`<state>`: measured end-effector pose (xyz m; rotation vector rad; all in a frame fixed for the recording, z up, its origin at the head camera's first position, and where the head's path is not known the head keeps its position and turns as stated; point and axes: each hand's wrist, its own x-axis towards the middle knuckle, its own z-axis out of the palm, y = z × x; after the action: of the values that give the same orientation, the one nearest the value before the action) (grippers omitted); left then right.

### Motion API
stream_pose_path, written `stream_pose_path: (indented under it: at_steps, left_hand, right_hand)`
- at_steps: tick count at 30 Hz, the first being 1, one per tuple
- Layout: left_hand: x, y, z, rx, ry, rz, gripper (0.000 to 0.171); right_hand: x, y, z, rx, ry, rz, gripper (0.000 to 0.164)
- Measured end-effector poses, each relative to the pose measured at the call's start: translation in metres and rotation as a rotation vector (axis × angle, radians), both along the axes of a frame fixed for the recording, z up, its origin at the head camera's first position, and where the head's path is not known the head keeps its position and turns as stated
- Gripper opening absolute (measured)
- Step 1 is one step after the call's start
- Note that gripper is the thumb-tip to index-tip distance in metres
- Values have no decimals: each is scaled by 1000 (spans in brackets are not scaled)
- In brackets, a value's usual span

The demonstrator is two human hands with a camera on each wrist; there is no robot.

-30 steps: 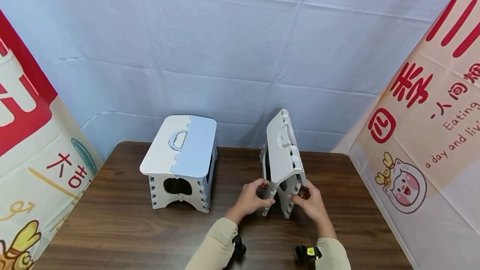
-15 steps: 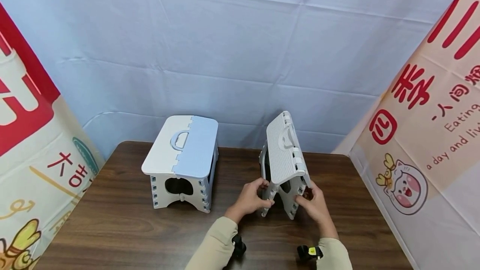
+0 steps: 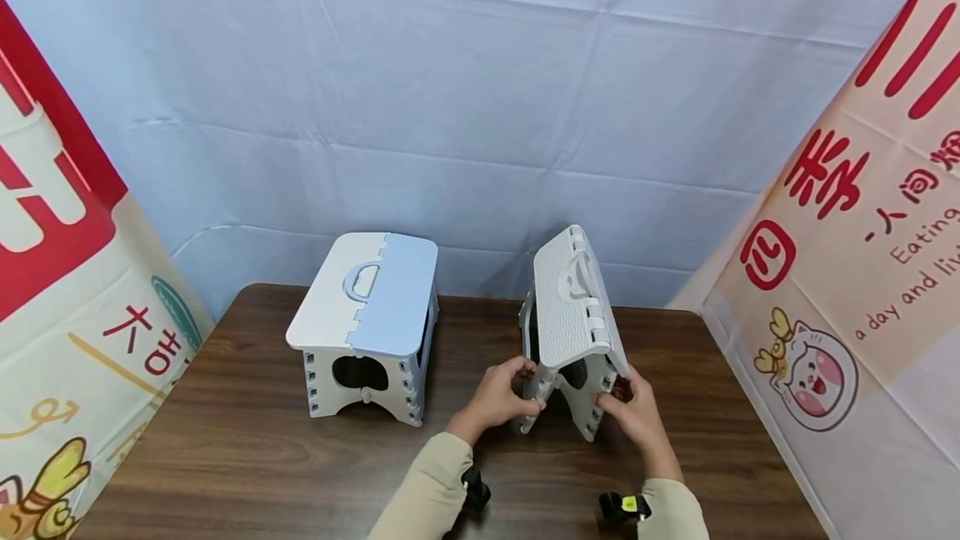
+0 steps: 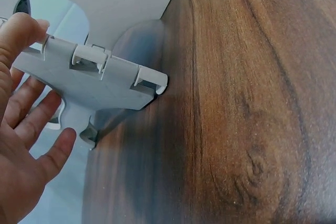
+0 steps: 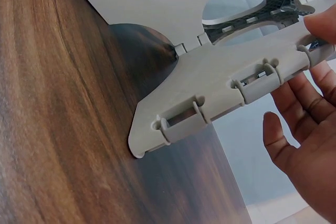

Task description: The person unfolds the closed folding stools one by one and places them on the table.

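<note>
A light grey folding step stool (image 3: pixel 573 307) stands half unfolded on the table, its textured top bent in a ridge and its near end panel creased. At the near left leg edge, my left hand (image 3: pixel 497 400) pinches the hinged side; thumb and fingers straddle that edge in the left wrist view. On the opposite edge, my right hand (image 3: pixel 637 413) holds the right leg, its thumb (image 5: pixel 320 24) on the panel's inner face and the fingers behind. To the left, a white and blue folding stool (image 3: pixel 367 294) stands fully unfolded, untouched by either hand.
Both stools stand on a dark brown wooden table (image 3: pixel 247 457). A pale blue cloth (image 3: pixel 450 90) hangs behind it. Printed banners flank the table, one at the right (image 3: pixel 825 273) and one at the left.
My right hand has shifted slightly right, drawing the grey stool's right leg outward. The gap between its legs is wider and its top flatter. My left hand has stayed nearly still.
</note>
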<state>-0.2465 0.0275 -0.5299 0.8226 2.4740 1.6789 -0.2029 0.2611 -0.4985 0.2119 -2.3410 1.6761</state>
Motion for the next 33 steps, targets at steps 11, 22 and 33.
stream_pose_path:
  at_steps: [11,22,33]
  left_hand:
    - [-1,-4,5,-21,32,11,40]
    - [-3,-7,4,-29,20,-4,41]
    - [-6,-10,3,-29,20,-19,40]
  right_hand:
    - [-4,10,-9,-54,-6,25,49]
    - [-2,19,-10,-79,-25,50,47]
    - [-2,24,-11,-80,-27,72,46]
